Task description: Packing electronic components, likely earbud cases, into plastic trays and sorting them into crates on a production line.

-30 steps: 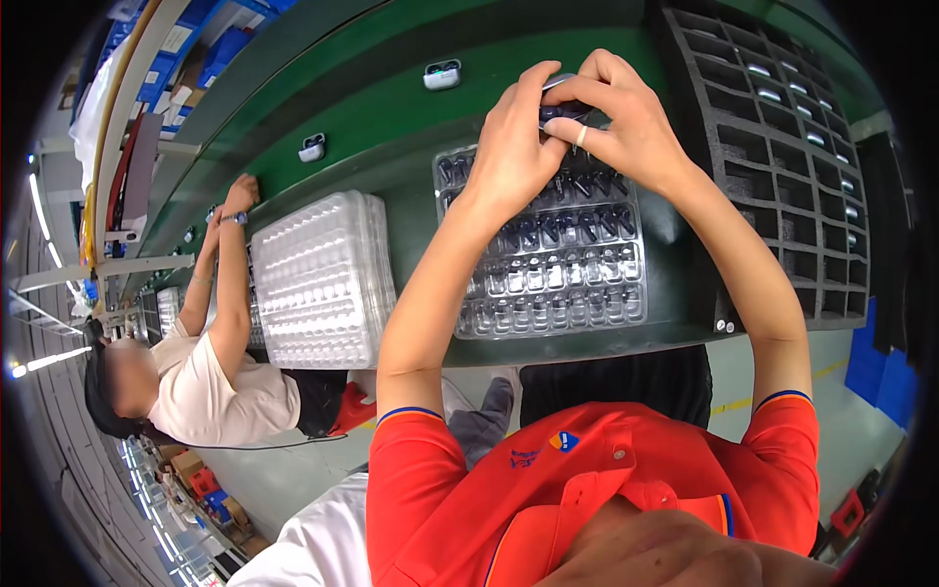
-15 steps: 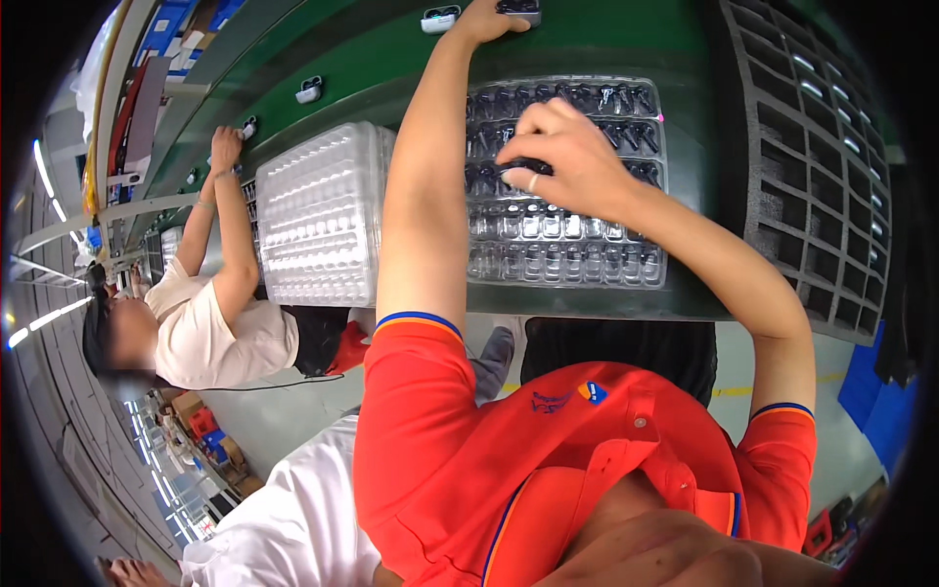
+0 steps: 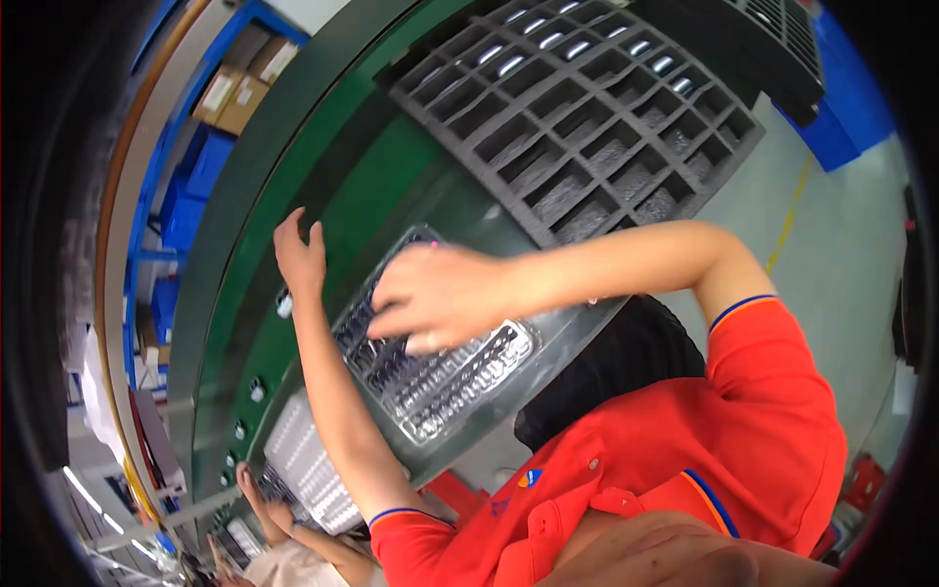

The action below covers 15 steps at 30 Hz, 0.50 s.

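Observation:
My left hand (image 3: 301, 256) reaches over the green work surface (image 3: 357, 191), thumb and fingers apart, with nothing visible in it. A small white case (image 3: 284, 305) sits just beside that wrist. My right hand (image 3: 445, 296) is over a clear plastic tray (image 3: 427, 430), its fingers bent downward and smeared by motion. Whether they hold anything cannot be made out. Rows of small dark earbud-like pieces (image 3: 364, 318) fill part of the tray, and the hand hides its middle.
A grey foam tray (image 3: 476, 147) with square compartments lies at the far right; some hold shiny cases. More small cases (image 3: 257, 388) dot the surface at left. Stacked clear trays (image 3: 308, 460) and a co-worker's arms (image 3: 284, 523) are lower left. Shelves with boxes (image 3: 235, 98) stand beyond.
The view has swung round, bringing the foam tray to the top. My left hand has left the dark case it was at. My right hand, earlier gripping a dark piece, is now blurred over the tray.

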Motion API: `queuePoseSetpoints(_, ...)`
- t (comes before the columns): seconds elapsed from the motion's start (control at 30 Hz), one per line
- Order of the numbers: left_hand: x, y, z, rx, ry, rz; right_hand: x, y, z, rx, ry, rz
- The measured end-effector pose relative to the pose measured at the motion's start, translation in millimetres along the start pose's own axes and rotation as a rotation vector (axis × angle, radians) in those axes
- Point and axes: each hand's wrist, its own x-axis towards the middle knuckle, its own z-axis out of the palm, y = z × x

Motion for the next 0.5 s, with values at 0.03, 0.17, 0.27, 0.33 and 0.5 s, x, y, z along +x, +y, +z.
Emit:
queuePoseSetpoints(0.03, 6, 28, -4, -0.201, -0.038, -0.033, -1, 11, -43, -0.048, -0.052, 0.116)
queuePoseSetpoints(0.17, 48, 195, 31, -0.459, -0.193, 0.213, -69, 135, -176, -0.491, 0.344, 0.524)
queuePoseSetpoints(0.27, 82, 278, 107, -0.472, -0.162, 0.441, -120, 203, -242, -0.813, 0.069, 0.928)
queuePoseSetpoints(0.33, 108, 305, 167, -0.313, -0.110, 0.505, -165, 237, -254, -0.704, -0.037, 0.878)
queuePoseSetpoints(0.5, 127, 321, 189, -0.014, -0.392, 0.237, -158, 247, -262, -0.537, -0.272, 0.968)
